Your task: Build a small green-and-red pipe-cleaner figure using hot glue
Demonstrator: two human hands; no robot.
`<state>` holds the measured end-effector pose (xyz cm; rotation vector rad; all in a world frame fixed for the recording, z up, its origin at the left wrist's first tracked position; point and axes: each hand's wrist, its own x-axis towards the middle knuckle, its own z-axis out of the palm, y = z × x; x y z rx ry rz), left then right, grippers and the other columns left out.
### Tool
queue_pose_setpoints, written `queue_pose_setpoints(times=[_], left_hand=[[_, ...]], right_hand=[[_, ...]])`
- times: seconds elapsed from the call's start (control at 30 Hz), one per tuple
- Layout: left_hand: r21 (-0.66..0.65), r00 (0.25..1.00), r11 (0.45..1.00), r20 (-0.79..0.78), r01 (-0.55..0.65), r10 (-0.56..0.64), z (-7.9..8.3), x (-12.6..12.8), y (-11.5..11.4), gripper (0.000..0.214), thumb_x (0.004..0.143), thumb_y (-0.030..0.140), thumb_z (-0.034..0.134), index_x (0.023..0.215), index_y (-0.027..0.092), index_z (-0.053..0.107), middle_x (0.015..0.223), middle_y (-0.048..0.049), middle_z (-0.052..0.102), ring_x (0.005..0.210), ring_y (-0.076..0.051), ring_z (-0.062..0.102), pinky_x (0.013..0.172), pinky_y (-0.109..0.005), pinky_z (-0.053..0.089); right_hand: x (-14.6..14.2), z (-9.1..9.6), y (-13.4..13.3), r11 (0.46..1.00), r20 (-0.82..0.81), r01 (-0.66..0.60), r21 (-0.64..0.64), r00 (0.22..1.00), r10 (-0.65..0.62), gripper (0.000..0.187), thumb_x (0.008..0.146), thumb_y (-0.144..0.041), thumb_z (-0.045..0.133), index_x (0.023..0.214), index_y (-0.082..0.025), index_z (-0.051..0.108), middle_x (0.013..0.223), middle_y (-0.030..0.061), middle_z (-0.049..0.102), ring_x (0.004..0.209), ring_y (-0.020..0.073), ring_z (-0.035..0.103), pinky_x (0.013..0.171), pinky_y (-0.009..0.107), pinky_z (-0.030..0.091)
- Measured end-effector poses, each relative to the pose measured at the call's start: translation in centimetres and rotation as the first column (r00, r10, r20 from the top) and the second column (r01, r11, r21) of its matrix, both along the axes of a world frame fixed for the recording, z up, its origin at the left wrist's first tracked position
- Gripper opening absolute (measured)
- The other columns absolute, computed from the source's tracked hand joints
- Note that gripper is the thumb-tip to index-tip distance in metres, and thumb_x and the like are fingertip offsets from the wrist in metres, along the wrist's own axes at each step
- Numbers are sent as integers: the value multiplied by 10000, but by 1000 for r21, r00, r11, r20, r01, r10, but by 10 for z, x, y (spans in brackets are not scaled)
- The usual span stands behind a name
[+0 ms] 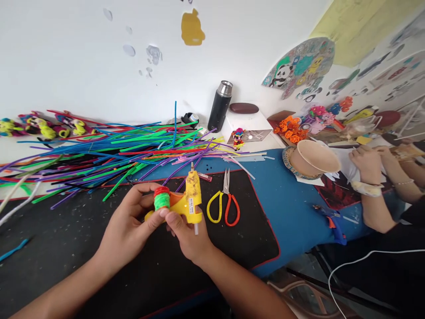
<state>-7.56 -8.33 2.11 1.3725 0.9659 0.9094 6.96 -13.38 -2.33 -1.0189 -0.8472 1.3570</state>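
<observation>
Between the fingers and thumb of my left hand [128, 223] is a small roll wound from red and green pipe cleaners [162, 199]. My right hand [191, 239] is closed on the handle of a yellow hot glue gun [193, 195], whose nozzle points up and whose clear glue stick pokes out below. My right thumb reaches close to the roll's lower edge; whether it touches is unclear. Scissors [226, 199] with one yellow and one red handle lie just right of the glue gun on the black mat [245, 239].
A heap of colourful pipe cleaners [133, 150] spreads along the wall. Behind stand a black thermos [219, 106], a white box [245, 122] and a small figure [238, 138]. At right are a bowl [315, 157], a blue glue gun [337, 226] and another person's hands [368, 164].
</observation>
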Motion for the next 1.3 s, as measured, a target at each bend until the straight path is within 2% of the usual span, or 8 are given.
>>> queue_pose_setpoints(times=[0.1,0.27,0.33,0.5,0.67,0.9,1.07,1.3], left_hand=[[71,1000,997,-25,6,-4,-5,-6,-5,468,942,570,885,1213,293,622,994,-45,840,741,-252,815,667,-370,701],[133,977,981,-137,-144,162,-7,-22,14,499,869,624,911,1175,307,677,1053,-69,818,942,-319,804,781,-418,670],[158,962,968,-160,-197,222,-7,-24,28,499,862,636,910,1151,297,685,1056,-60,796,957,-296,765,817,-402,640],[221,977,973,-182,-72,114,-7,-17,53,499,831,613,941,1162,295,745,1179,-64,781,993,-296,740,908,-441,628],[242,984,969,-154,-46,85,-11,-17,60,535,827,580,956,1201,255,753,1239,-100,795,1018,-283,750,922,-418,636],[234,984,971,-158,-43,81,-30,-28,58,580,865,545,936,1326,250,745,1290,-116,794,972,-252,739,893,-404,647],[326,974,943,-181,-71,136,-36,-31,59,490,932,482,874,1343,252,740,1371,-120,754,1120,-273,747,966,-409,642],[227,972,960,-130,-165,198,-43,-37,57,576,884,545,917,1347,260,726,1427,-121,761,1057,-269,780,986,-448,661]], right_hand=[[3,-4,-4,999,-6,35,-39,999,-35,646,924,-846,754,942,-200,743,733,9,580,645,155,512,592,308,417],[15,0,-7,996,4,20,-86,1000,-20,723,954,-800,744,1352,-198,789,790,18,661,645,162,578,569,292,418],[18,4,-9,997,18,-17,-71,1000,19,700,969,-768,747,1374,-199,792,868,37,707,666,158,597,583,294,433],[26,16,-9,989,92,-147,-10,985,147,571,1008,-671,761,1350,-216,804,1069,78,793,687,142,595,630,308,473],[39,18,0,993,55,-116,-26,992,117,645,995,-680,758,1424,-199,745,968,75,780,747,182,660,596,284,472],[38,11,6,998,69,-58,-32,996,60,573,996,-725,737,1189,-192,816,725,21,703,584,146,590,530,258,429],[36,15,16,998,107,-62,-11,992,63,586,1007,-758,708,1102,-198,852,658,16,684,546,148,581,544,278,434],[34,12,39,999,85,-47,11,995,46,555,1011,-724,709,1005,-184,840,618,13,659,536,138,546,566,284,445]])
